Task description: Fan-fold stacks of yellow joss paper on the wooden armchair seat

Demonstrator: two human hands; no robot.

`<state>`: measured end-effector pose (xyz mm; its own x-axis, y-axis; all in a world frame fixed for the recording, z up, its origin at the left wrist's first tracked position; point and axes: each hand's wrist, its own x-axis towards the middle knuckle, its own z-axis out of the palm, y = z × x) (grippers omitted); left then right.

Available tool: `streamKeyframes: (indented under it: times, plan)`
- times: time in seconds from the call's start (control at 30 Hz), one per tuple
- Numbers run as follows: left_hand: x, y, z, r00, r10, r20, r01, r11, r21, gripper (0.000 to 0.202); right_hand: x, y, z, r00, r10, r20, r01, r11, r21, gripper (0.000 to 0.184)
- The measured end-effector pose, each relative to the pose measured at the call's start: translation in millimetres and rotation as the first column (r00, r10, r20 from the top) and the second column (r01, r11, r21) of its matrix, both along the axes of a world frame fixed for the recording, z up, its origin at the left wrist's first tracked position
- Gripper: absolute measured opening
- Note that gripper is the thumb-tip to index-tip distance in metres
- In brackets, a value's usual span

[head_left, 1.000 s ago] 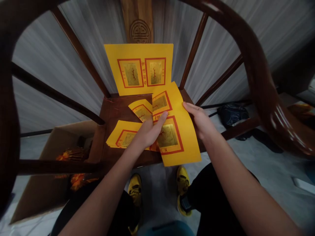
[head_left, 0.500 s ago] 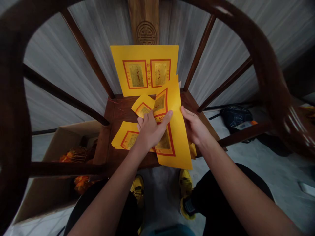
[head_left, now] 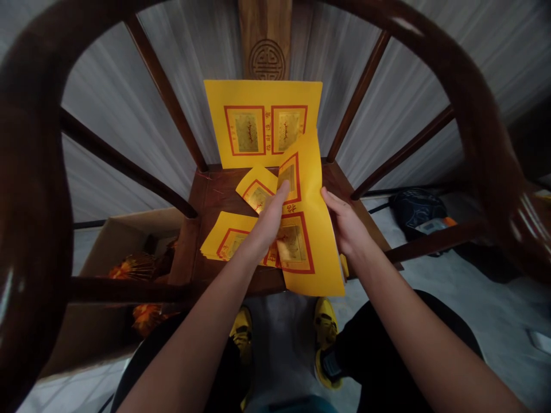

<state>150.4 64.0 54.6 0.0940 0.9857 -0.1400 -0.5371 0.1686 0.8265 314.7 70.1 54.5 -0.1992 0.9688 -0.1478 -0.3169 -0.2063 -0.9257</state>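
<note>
A yellow sheet of joss paper [head_left: 321, 241] with red frames and gold foil stands bent between my hands, low over the chair seat. My left hand [head_left: 272, 217] is closed on its left side, thumb on the printed face and fingers hidden behind. My right hand [head_left: 348, 223] grips the right edge, its thumb at the edge and other fingers behind the sheet. Upright against the chair back leans another joss paper sheet [head_left: 267, 92]. A stack of joss paper [head_left: 224, 232] lies at the seat's left front, and a smaller-looking piece [head_left: 253, 186] lies above it.
The dark wooden chair [head_left: 215, 198] surrounds my hands with its curved armrests and spindles. At lower left, a cardboard box [head_left: 129, 223] holds orange-red decorations [head_left: 133, 269]. A dark backpack [head_left: 417, 209] rests on the floor at right. My yellow shoes [head_left: 326, 324] are below the seat.
My left hand has turned and its fingers have gone behind the sheet, with the thumb on the front. My right hand stays at the right edge. The whole view has shifted slightly.
</note>
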Motion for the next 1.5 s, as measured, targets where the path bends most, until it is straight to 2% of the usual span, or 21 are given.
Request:
streamKeyframes:
  times: [0.1,0.27,0.43,0.57,0.77,0.93,1.2,1.5]
  plan:
    - [1,2,1.8,0.999,-0.03,0.014,0.03,1.0,-0.001,0.054,3,0,0.1,1.0,0.008,-0.01,-0.009,0.999,-0.051,0.045]
    - [4,1,3.8,0.992,-0.076,0.105,0.081,0.996,-0.045,0.052,7,-2,2.7,0.997,0.066,-0.032,-0.068,0.996,-0.062,0.049]
    - [6,0,1.3,0.989,-0.122,0.079,0.128,0.989,-0.07,0.057,8,-3,3.0,0.999,0.047,-0.015,-0.048,0.998,-0.035,0.044]
    - [7,-1,-1.4,0.987,-0.146,0.065,0.148,0.988,-0.034,0.061,8,-4,3.5,0.998,0.045,-0.041,-0.046,0.998,-0.034,0.038]
    - [10,-4,-0.1,0.987,-0.149,0.054,0.15,0.988,-0.024,0.057,6,-6,4.7,0.996,0.079,-0.032,-0.08,0.996,-0.031,0.04]
    - [11,-4,-2.2,0.987,-0.155,0.045,0.154,0.988,0.034,0.054,5,-5,3.1,0.989,0.088,-0.116,-0.096,0.993,-0.07,0.035]
    - [9,-3,-5.1,0.983,-0.178,0.043,0.175,0.983,0.055,0.065,3,-4,1.2,0.969,0.069,-0.235,-0.096,0.989,-0.109,0.031]
    - [11,-4,0.8,0.981,-0.193,0.019,0.193,0.981,-0.028,0.065,0,-8,8.0,0.973,0.105,-0.206,-0.124,0.989,-0.081,0.034]
